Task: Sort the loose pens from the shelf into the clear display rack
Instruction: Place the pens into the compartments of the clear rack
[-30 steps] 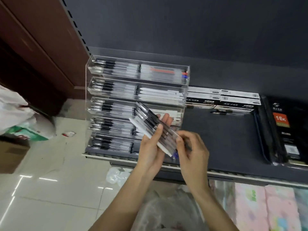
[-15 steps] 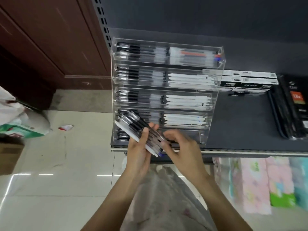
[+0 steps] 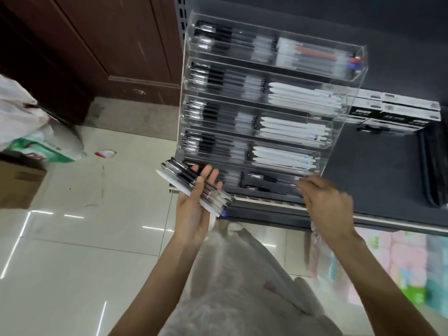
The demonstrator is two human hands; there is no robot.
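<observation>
The clear display rack [image 3: 361,66] stands on the dark shelf [image 3: 378,170] with five stepped tiers, black pens in the left compartments and white pens in most right ones. My left hand [image 3: 194,214] grips a bundle of pens [image 3: 191,183], black and white mixed, just left of the lowest tier. My right hand [image 3: 324,204] is blurred at the lowest tier's right compartment. Its fingertips pinch the right end of a black pen [image 3: 269,178] that lies in that compartment.
Boxed pen packs [image 3: 397,112] and dark sleeves [image 3: 434,166] lie on the shelf right of the rack. A pale plastic bag [image 3: 237,275] hangs below my arms. A cardboard box [image 3: 19,183] and bags [image 3: 29,132] sit on the tiled floor at left.
My right hand left the bundle and moved right to the lowest tier's right compartment with a black pen. The view shifted closer and leftward; my left hand keeps the bundle.
</observation>
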